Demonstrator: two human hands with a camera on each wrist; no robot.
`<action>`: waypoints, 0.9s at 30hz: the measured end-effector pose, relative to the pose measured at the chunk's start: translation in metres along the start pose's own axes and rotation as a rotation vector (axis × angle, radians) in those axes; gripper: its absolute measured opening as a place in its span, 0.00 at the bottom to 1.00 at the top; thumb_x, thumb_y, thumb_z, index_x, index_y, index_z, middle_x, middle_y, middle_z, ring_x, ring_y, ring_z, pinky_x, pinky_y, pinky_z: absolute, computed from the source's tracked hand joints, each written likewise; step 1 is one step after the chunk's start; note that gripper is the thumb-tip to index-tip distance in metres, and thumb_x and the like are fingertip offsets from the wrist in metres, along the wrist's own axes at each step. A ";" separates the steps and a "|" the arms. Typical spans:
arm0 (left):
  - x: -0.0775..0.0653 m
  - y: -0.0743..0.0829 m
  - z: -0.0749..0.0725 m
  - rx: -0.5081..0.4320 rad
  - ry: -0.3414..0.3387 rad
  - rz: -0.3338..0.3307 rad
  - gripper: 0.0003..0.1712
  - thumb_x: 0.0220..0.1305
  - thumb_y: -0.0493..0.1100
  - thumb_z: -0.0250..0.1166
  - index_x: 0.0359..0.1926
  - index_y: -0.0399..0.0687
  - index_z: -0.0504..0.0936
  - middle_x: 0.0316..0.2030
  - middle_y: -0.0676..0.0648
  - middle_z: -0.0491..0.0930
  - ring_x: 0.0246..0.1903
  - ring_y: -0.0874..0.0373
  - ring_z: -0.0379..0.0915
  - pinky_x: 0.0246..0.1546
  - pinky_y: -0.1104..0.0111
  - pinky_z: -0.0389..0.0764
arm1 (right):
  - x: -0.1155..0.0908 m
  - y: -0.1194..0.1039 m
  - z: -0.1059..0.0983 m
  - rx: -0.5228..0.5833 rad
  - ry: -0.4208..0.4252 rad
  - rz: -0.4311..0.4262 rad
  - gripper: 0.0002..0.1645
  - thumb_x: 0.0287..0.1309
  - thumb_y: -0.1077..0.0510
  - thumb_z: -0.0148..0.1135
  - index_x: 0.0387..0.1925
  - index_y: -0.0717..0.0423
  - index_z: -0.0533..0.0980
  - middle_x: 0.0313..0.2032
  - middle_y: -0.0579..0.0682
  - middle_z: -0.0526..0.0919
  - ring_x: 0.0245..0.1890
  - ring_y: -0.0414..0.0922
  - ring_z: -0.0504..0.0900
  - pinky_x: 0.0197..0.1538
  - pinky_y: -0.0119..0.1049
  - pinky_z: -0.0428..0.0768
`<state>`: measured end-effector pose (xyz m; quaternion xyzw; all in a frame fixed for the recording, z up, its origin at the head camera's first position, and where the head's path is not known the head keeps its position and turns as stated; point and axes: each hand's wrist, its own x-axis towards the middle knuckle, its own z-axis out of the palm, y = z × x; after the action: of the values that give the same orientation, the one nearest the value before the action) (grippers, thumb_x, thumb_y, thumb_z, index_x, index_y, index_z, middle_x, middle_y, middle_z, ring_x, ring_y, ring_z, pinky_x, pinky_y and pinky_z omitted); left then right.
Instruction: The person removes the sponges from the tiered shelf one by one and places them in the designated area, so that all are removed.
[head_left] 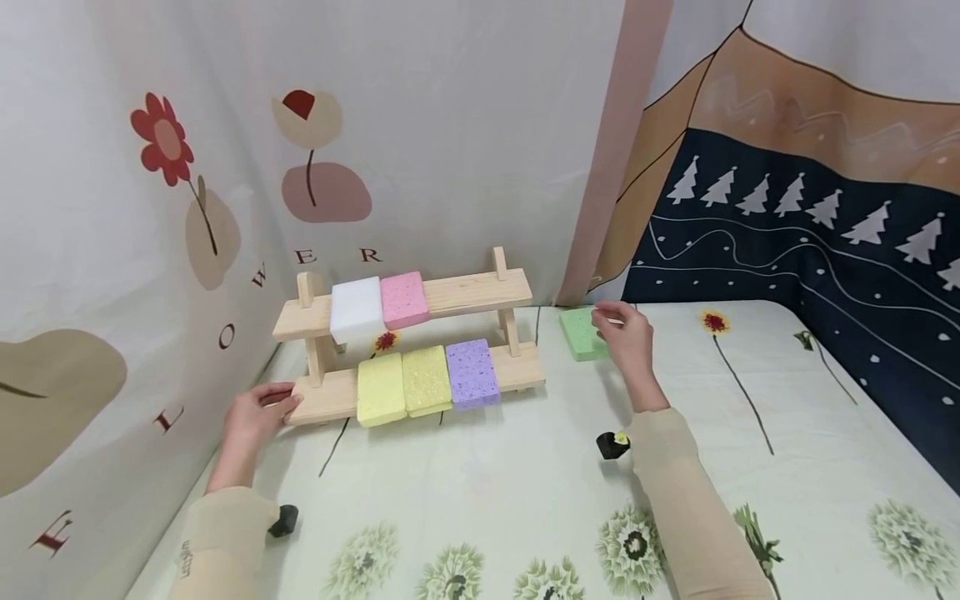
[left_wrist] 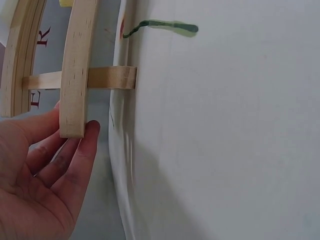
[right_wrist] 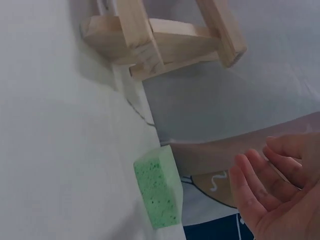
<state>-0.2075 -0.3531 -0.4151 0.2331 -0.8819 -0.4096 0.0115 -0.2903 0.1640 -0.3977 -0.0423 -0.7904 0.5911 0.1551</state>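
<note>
Wooden rack, two shelves: stands on the bench, close to the hanging drape.
Upper shelf, left to right: white sponge and pink sponge, side by side, toward the left half; bare wood shows at both ends.
Lower shelf, left to right: pale yellow sponge, speckled yellow sponge, purple sponge; set in a row, all three reaching over the front edge.
Green sponge, one: lies on the bench to the right of the rack, apart from it; pores visible on its surface.
Left hand: pinches the left end of the lower shelf between thumb and fingers.
Right hand: beside the green sponge, fingers loosely bent and parted from the thumb, holding nothing; a gap to the sponge shows in the right wrist view.
Bench cover: pale cloth, printed with flowers.
</note>
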 end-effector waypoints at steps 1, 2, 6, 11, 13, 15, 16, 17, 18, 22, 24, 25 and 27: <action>0.000 0.000 0.000 -0.005 0.001 0.000 0.27 0.70 0.47 0.63 0.65 0.39 0.74 0.61 0.34 0.77 0.36 0.60 0.72 0.29 0.74 0.75 | -0.001 -0.002 0.001 0.001 -0.006 -0.006 0.18 0.67 0.60 0.61 0.55 0.64 0.79 0.52 0.64 0.84 0.33 0.27 0.81 0.40 0.21 0.82; 0.001 0.000 0.000 -0.008 0.002 0.002 0.27 0.70 0.47 0.63 0.65 0.39 0.74 0.60 0.33 0.76 0.35 0.61 0.72 0.29 0.74 0.76 | -0.001 -0.004 0.001 0.000 -0.012 -0.009 0.18 0.67 0.60 0.61 0.55 0.64 0.79 0.52 0.64 0.84 0.34 0.28 0.82 0.40 0.21 0.82; 0.000 0.001 0.000 -0.016 0.013 -0.004 0.27 0.70 0.46 0.64 0.65 0.39 0.74 0.60 0.33 0.76 0.34 0.63 0.72 0.28 0.75 0.75 | -0.003 -0.013 0.005 0.002 -0.036 -0.013 0.19 0.68 0.59 0.61 0.56 0.64 0.78 0.53 0.63 0.84 0.37 0.33 0.84 0.42 0.23 0.83; -0.003 0.002 0.001 -0.026 0.007 0.004 0.29 0.70 0.45 0.63 0.68 0.38 0.71 0.63 0.31 0.74 0.33 0.67 0.72 0.28 0.76 0.75 | -0.006 -0.022 0.011 0.043 -0.071 -0.002 0.18 0.68 0.60 0.60 0.56 0.64 0.78 0.53 0.63 0.84 0.41 0.40 0.86 0.44 0.26 0.84; -0.003 0.002 0.001 -0.023 0.000 0.012 0.31 0.70 0.44 0.63 0.69 0.36 0.69 0.64 0.30 0.72 0.33 0.68 0.72 0.28 0.77 0.75 | -0.007 -0.026 0.013 0.057 -0.090 0.001 0.18 0.69 0.60 0.59 0.56 0.64 0.78 0.53 0.64 0.84 0.42 0.41 0.85 0.46 0.28 0.84; -0.003 0.003 0.001 -0.019 -0.008 0.008 0.31 0.71 0.43 0.62 0.70 0.37 0.68 0.65 0.30 0.72 0.36 0.65 0.73 0.28 0.77 0.75 | -0.008 -0.028 0.016 0.063 -0.103 0.005 0.17 0.69 0.60 0.59 0.55 0.64 0.78 0.53 0.63 0.84 0.42 0.39 0.85 0.47 0.29 0.84; -0.003 0.003 0.000 -0.017 -0.012 0.005 0.31 0.71 0.44 0.62 0.70 0.37 0.68 0.65 0.30 0.72 0.38 0.63 0.74 0.28 0.77 0.75 | -0.008 -0.030 0.017 0.063 -0.106 0.004 0.17 0.69 0.60 0.59 0.55 0.63 0.78 0.52 0.63 0.84 0.41 0.37 0.84 0.47 0.29 0.84; -0.003 0.003 0.000 -0.020 -0.016 -0.001 0.31 0.71 0.44 0.62 0.70 0.37 0.68 0.65 0.30 0.71 0.40 0.61 0.74 0.29 0.77 0.75 | -0.009 -0.031 0.018 0.061 -0.109 -0.001 0.17 0.69 0.60 0.59 0.55 0.64 0.78 0.53 0.63 0.84 0.41 0.36 0.84 0.47 0.29 0.84; -0.003 0.002 0.000 -0.021 -0.020 -0.004 0.30 0.71 0.44 0.62 0.70 0.37 0.69 0.65 0.31 0.71 0.42 0.58 0.75 0.29 0.76 0.75 | -0.009 -0.033 0.019 0.058 -0.112 -0.007 0.17 0.69 0.60 0.59 0.55 0.64 0.78 0.53 0.63 0.84 0.41 0.36 0.84 0.46 0.29 0.85; -0.001 0.001 0.000 -0.027 -0.039 -0.013 0.30 0.72 0.46 0.61 0.70 0.38 0.69 0.66 0.31 0.71 0.46 0.54 0.74 0.30 0.76 0.76 | -0.012 -0.037 0.023 0.044 -0.126 -0.033 0.17 0.69 0.59 0.59 0.55 0.64 0.78 0.52 0.63 0.84 0.44 0.43 0.86 0.47 0.31 0.85; -0.001 0.001 0.000 -0.019 -0.045 -0.003 0.30 0.72 0.46 0.61 0.70 0.38 0.69 0.66 0.32 0.72 0.45 0.56 0.74 0.30 0.76 0.76 | -0.013 -0.039 0.026 0.038 -0.133 -0.048 0.17 0.69 0.59 0.60 0.54 0.63 0.79 0.51 0.62 0.85 0.44 0.45 0.87 0.46 0.31 0.85; -0.001 0.000 -0.001 -0.018 -0.050 0.000 0.30 0.72 0.46 0.60 0.70 0.39 0.69 0.66 0.32 0.72 0.43 0.58 0.74 0.30 0.76 0.76 | -0.014 -0.040 0.028 0.042 -0.135 -0.056 0.16 0.68 0.59 0.60 0.54 0.63 0.79 0.51 0.62 0.85 0.44 0.45 0.87 0.46 0.32 0.85; 0.000 0.000 -0.001 -0.023 -0.058 0.013 0.30 0.72 0.46 0.60 0.70 0.38 0.69 0.66 0.31 0.71 0.39 0.62 0.74 0.30 0.75 0.76 | -0.016 -0.042 0.032 0.049 -0.132 -0.067 0.16 0.68 0.60 0.61 0.53 0.63 0.79 0.49 0.62 0.85 0.42 0.44 0.88 0.45 0.32 0.86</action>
<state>-0.2069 -0.3541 -0.4144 0.2151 -0.8787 -0.4262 -0.0088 -0.2797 0.1180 -0.3695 0.0271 -0.7853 0.6061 0.1236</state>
